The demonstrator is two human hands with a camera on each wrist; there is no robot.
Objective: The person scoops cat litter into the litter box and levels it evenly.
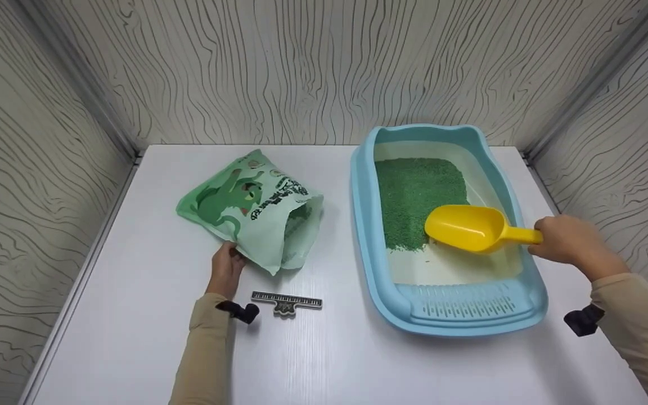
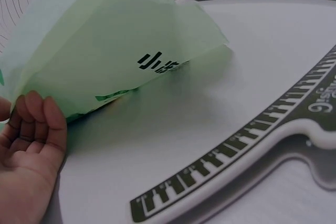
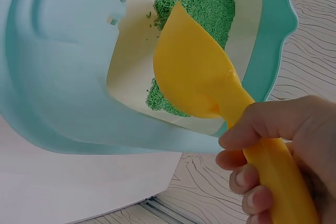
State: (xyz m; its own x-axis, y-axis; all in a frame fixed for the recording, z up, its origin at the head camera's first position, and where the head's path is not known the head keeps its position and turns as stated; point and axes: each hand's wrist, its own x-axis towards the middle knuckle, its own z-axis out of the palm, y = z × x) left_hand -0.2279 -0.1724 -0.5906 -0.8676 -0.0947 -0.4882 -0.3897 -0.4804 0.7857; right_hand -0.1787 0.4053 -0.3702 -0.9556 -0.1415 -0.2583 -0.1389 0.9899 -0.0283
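Observation:
In the head view my right hand [image 1: 568, 242] grips the handle of a yellow scoop [image 1: 464, 228]. Its bowl is over the blue litter box [image 1: 360, 214], at the near edge of the green pellet litter [image 1: 419, 191]. The right wrist view shows the fingers wrapped round the handle and the scoop [image 3: 191, 69] tilted above the pellets. A light green litter bag [image 1: 234, 197] with a cat picture lies at the left, its mouth gaping toward the box. My left hand [image 1: 226, 270] pinches the bag's near edge; in the left wrist view the fingers curl against the bag [image 2: 115, 45].
A dark clip [image 1: 286, 301] with a piano-key pattern lies on the white table [image 1: 324, 360], just right of the left wrist. The box's slotted ledge [image 1: 464, 301] faces the near side. Wood-patterned panels [image 1: 301, 73] stand behind and at both sides.

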